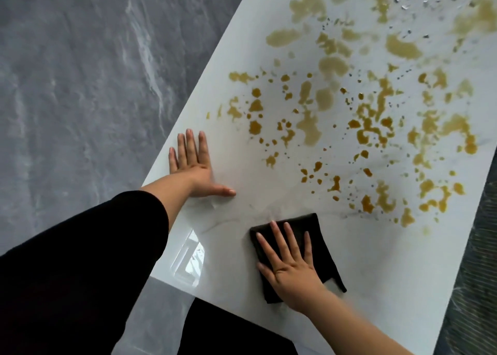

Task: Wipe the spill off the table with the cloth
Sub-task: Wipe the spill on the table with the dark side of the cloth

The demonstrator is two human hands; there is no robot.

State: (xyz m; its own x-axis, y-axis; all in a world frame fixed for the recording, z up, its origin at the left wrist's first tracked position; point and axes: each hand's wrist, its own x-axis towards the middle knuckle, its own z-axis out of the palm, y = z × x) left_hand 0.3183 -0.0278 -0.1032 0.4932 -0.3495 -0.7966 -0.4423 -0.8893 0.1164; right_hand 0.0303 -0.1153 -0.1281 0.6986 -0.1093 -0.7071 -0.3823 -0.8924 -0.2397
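- Right hand flat, fingers spread, pressing dark cloth on table.
- Left hand flat, bracing, holding nothing.
- Spill beyond both hands' fingertips; push cloth forward, firm even pressure, overlapping strokes.

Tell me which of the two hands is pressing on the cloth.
The right hand, fingers spread flat on the dark cloth. The left hand lies flat on the bare white table beside the spill, touching no cloth.
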